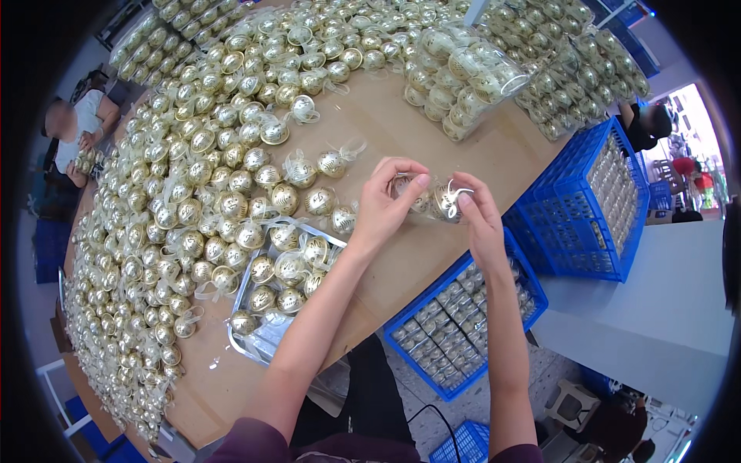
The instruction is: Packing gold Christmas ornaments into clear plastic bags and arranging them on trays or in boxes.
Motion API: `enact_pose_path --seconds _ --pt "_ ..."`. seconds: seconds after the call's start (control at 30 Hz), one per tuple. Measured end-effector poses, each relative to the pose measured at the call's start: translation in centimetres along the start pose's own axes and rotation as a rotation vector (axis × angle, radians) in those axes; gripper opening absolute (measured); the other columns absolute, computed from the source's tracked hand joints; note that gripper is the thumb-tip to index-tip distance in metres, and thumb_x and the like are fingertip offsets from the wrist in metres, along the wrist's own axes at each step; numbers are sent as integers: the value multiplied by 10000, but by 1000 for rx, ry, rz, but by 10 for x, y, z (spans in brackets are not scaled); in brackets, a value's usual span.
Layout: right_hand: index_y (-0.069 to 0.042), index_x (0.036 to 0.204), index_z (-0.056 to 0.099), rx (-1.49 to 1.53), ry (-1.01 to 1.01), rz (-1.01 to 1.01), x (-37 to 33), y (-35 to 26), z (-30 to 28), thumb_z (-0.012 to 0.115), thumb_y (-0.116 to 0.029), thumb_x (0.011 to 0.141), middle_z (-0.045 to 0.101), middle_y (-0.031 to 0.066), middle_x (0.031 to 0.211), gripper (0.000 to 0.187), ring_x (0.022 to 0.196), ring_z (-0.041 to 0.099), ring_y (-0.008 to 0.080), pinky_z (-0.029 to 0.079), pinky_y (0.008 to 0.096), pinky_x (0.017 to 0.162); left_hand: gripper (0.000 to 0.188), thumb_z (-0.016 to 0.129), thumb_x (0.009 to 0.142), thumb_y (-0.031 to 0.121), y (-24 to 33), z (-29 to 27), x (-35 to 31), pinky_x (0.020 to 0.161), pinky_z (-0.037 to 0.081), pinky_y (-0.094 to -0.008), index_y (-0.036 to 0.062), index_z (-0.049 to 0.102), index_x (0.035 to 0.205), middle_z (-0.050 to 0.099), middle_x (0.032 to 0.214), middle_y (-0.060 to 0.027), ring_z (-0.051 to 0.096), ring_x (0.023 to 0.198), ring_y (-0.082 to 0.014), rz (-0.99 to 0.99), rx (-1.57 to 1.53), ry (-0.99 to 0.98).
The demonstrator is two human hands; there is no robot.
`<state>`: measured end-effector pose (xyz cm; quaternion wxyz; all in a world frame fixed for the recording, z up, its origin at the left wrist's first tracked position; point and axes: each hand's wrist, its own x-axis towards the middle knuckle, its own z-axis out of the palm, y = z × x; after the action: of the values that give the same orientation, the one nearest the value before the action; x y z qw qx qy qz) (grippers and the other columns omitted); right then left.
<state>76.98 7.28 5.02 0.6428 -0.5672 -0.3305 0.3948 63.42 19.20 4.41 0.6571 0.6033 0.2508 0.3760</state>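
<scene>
My left hand [386,197] is curled round a shiny gold bauble [421,202], with thumb and fingers closed over it above the brown table [370,116]. Beside it, my right hand [478,216] pinches another gold bauble [445,202] that has dark lettering and a pale ribbon loop. The two baubles are side by side, close together or touching. A metal tray [270,333] with several gold baubles lies near my left forearm. Just left of my left hand are a few loose baubles [319,201] with sheer ribbons.
A huge heap of gold baubles [201,170] covers the table's left and far side. Clear packs of baubles [463,85] stand at the back right. Blue crates [571,208] hold packed baubles at right and below the table edge. Other people [77,131] are around.
</scene>
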Motion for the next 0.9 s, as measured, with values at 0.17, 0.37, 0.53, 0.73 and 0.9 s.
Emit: enact_pose_path --seconds 0.17,0.37,0.53,0.73,0.9 --pt "-44 1191 590 -461 115 -454 3 9 -1 600 -44 891 555 114 1276 300 1219 500 217 394 345 1020 306 747 764 171 5 -23 3 1025 410 -409 91 679 1052 623 1209 -24 549 1169 -261 679 691 -349" --pt "-67 1026 705 -912 -170 -765 4 -14 -9 794 -111 657 658 78 1154 382 1183 552 334 491 392 947 338 722 773 160 7 -50 13 1051 401 -435 146 690 1110 636 1200 -2 530 1209 -236 671 703 -506" --pt "-72 1047 696 -957 -181 -888 9 -2 -13 789 -135 661 658 75 1149 401 1143 578 339 518 393 913 295 718 777 145 1 -52 15 1051 402 -437 138 706 1072 651 1171 -4 529 1215 -241 691 672 -542" --pt "-80 1060 694 -1043 -128 -924 7 -6 -16 784 -130 659 637 88 1179 414 1144 574 347 521 393 907 320 721 790 192 5 -51 20 1055 387 -444 142 693 1105 609 1247 -27 509 1238 -262 762 747 -554" --pt "-82 1077 688 -1093 -79 -926 11 -3 -14 775 -94 667 612 98 1214 419 1163 556 351 519 389 909 340 610 903 245 13 -29 15 1036 382 -385 92 606 1207 581 1239 -125 517 1218 -272 440 550 -219"
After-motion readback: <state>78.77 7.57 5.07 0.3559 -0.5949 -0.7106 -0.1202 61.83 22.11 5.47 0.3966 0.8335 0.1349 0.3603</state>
